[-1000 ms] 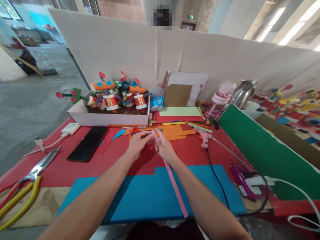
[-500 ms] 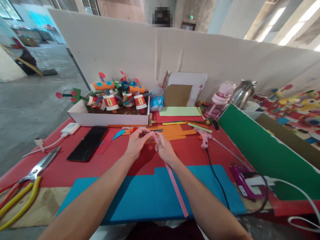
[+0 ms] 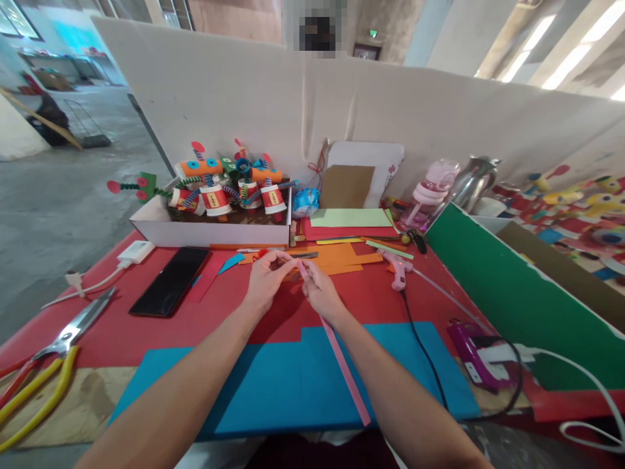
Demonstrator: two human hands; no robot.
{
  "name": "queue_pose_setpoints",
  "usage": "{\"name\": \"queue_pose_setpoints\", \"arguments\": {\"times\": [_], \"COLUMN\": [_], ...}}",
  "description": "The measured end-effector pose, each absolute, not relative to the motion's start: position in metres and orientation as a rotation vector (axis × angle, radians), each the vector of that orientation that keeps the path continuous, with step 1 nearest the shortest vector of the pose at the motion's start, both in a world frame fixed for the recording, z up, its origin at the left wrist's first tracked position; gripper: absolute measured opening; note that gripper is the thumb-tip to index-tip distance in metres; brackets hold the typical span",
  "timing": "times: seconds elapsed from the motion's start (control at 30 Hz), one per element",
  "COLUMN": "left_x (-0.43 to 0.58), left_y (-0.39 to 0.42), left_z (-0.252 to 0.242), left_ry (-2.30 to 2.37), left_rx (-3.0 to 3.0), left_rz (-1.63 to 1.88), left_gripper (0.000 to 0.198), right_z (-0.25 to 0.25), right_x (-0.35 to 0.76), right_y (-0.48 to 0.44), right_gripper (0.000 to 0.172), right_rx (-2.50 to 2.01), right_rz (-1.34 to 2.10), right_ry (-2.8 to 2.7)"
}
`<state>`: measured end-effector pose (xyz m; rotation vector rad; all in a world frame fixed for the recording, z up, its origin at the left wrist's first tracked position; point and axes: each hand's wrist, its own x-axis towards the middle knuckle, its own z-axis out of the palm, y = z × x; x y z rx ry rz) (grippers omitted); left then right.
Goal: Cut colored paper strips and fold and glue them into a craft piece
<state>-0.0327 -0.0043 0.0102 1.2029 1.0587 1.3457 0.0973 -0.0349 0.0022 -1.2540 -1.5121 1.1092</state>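
Note:
Both hands meet over the middle of the red table cover [image 3: 229, 319]. My left hand [image 3: 266, 277] pinches the far end of a long pink paper strip [image 3: 344, 365]. Close beside it, my right hand [image 3: 319, 286] has its fingers closed on the same strip near that end. From under my right hand the strip runs toward me, across blue sheets [image 3: 273, 378] at the near edge. Just beyond my fingers lie orange paper pieces [image 3: 336, 257] and what looks like a pair of scissors, partly hidden by my left hand.
A white box [image 3: 215, 233] of paper-cup figures stands back left. A phone [image 3: 170, 281] and large shears [image 3: 68, 335] lie at left. On the right are a pink glue gun [image 3: 399, 273] with its cord, a purple power strip [image 3: 476, 358] and a green box [image 3: 517, 299].
Almost nothing differs. Both hands keep their hold on the pink strip, and the view has shifted very slightly.

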Motion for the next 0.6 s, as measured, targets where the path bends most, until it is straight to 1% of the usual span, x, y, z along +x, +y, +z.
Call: {"name": "queue_pose_setpoints", "arguments": {"times": [0.13,0.4,0.6], "left_x": [-0.0316,-0.0325,-0.0334], "left_y": [-0.0066,-0.0049,-0.0025], "left_z": [0.0135,0.0115,0.0062], "left_ry": [1.087,1.093,1.049], "left_rx": [1.226,1.187,1.104], "left_rz": [1.280,1.295,1.276], "left_gripper": [0.025,0.023,0.028], "right_z": [0.0047,0.0095,0.0114], "right_x": [0.0966,0.0952,0.0960], "right_y": [-0.0354,-0.0380,-0.0388], "right_gripper": [0.025,0.028,0.027], "right_rx": [-1.242,-1.238,-1.266], "right_rz": [1.123,1.102,1.081], "right_ry": [-1.500,-1.522,-1.540]}}
